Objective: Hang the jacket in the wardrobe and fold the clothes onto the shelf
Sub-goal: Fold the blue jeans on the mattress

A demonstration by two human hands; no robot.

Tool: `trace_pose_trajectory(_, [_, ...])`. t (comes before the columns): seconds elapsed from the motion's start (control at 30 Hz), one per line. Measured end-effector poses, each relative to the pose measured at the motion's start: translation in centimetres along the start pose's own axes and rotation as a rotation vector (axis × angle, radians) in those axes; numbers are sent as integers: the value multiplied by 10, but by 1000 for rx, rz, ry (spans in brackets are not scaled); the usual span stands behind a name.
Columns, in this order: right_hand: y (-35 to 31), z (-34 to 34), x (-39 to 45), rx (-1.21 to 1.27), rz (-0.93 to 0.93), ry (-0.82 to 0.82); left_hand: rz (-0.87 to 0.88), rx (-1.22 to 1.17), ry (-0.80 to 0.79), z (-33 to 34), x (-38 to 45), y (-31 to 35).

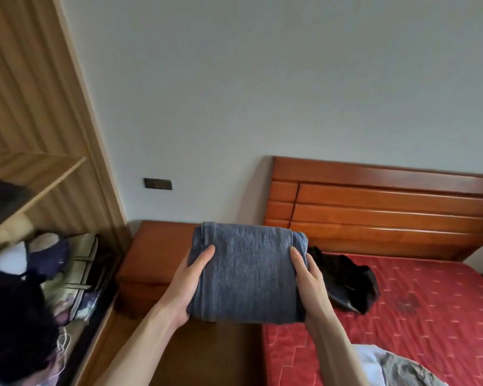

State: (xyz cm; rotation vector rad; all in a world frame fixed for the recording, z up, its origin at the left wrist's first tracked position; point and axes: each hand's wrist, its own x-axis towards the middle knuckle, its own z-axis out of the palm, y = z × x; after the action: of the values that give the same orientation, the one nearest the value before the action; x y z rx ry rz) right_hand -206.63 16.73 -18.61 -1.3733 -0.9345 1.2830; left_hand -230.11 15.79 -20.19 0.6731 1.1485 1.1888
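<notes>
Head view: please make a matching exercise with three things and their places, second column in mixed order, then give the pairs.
1. folded grey garment
2. black garment
3. wall switch plate

A. on the red mattress
B. on the wall, left of the headboard
C. held between the left hand and right hand

Pairs: 1-C, 2-A, 3-B

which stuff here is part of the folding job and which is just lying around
Job: folded grey-blue knit garment, held between left hand and right hand; wooden wardrobe shelf; crumpled black garment on the bed.

Lying about: red patterned mattress; wooden bedside cabinet; dark wall socket.
</notes>
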Motion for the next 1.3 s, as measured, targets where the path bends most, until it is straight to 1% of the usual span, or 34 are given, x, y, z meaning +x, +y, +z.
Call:
trace_pose_trajectory(0.13, [-3,59,46,-20,19,-109,37,-38,99,-42,27,22])
trace_pose_trajectory(0.33, [-6,153,130,-28,58,-260,84,-56,291,-102,85,61])
trace_pose_trajectory(0.5, [-20,230,197,-75,133,-384,130,-89,420,-144,133,98])
trace_pose_trajectory(0.67, [-28,304,247,-111,159,-575,168,-159,610,-179,158,127])
trace_pose_trajectory(0.87, [-31,396,259,-180,154,-819,195,-324,839,-232,155,140])
trace_pose_trajectory(1.0, [-20,459,257,-241,159,-949,238,-376,978,-275,147,140])
trace_pose_trajectory(1.17, [-13,538,251,-299,138,-1057,314,-421,1057,-325,140,152])
trace_pose_trajectory(1.3, [-20,597,236,-255,74,-1131,352,-416,1113,-369,131,174])
